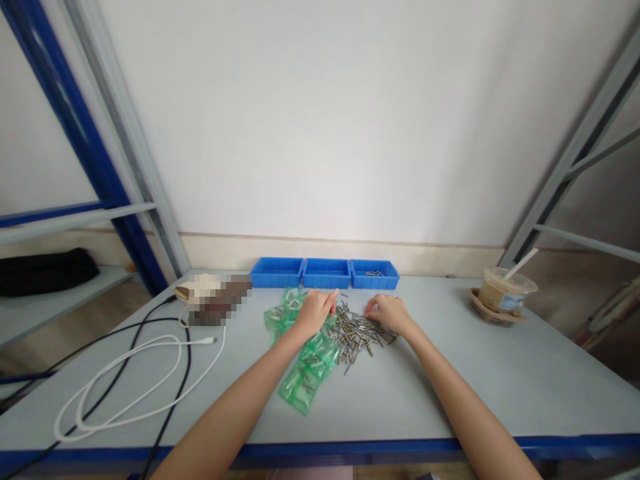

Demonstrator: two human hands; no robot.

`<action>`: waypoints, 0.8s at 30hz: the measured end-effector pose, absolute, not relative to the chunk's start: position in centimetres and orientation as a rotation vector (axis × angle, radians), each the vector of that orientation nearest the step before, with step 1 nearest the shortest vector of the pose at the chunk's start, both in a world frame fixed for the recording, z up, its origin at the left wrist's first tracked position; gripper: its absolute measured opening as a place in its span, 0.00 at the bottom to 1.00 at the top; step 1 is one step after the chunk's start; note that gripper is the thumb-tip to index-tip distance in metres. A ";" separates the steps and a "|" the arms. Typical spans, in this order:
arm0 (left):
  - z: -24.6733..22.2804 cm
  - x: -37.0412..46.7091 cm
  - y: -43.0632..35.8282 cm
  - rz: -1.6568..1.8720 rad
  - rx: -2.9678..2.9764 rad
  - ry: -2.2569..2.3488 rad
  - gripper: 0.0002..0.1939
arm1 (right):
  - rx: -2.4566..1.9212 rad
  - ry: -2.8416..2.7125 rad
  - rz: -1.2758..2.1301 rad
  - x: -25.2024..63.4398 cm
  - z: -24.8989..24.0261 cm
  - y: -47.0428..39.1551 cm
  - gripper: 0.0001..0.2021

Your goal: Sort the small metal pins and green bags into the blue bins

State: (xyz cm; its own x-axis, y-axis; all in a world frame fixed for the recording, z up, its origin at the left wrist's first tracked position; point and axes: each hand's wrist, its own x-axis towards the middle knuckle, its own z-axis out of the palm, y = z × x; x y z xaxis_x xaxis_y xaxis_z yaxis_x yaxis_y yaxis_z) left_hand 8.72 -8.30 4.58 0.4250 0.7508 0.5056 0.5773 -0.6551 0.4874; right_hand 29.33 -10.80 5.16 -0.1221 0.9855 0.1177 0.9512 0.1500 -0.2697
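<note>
A loose pile of slim metal pins (356,339), some brass-coloured, lies on the table between my hands. Over the green plastic bags (313,357), at the pile's left edge, is my left hand (318,312), its fingers drawn together; what they hold, if anything, is too small to make out. My right hand (389,312) rests at the pile's upper right side with fingers curled in a pinch, their tips close to the pins. Small metal pieces show inside several of the bags. One single pin (345,295) lies apart, just beyond the pile.
Three blue bins stand in a row at the back; the right bin (375,283) contains a few metal pieces. A white cable (175,397) and black cables loop across the left side, near a blurred object (220,303). A cup with a straw (506,292) sits in a holder at right.
</note>
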 end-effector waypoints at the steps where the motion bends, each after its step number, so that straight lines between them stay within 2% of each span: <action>1: 4.6 8.8 -8.3 1.044 2.449 1.158 0.32 | -1.890 -2.167 0.180 29.2 5.2 -10.9 0.05; 12: 4.2 8.8 -8.0 0.996 2.504 1.155 0.30 | -2.012 -2.128 0.237 30.3 5.2 -10.8 0.06; 18: 4.4 8.8 -8.1 0.956 2.547 1.150 0.29 | -1.858 -2.030 0.194 30.3 4.4 -10.5 0.07; 20: 4.5 8.9 -8.4 0.954 2.592 1.171 0.25 | -1.735 -1.950 0.317 30.1 4.2 -10.4 0.07; 24: 4.7 9.3 -9.2 0.942 2.863 1.134 0.13 | -1.356 -1.784 0.769 29.2 4.0 -10.3 0.09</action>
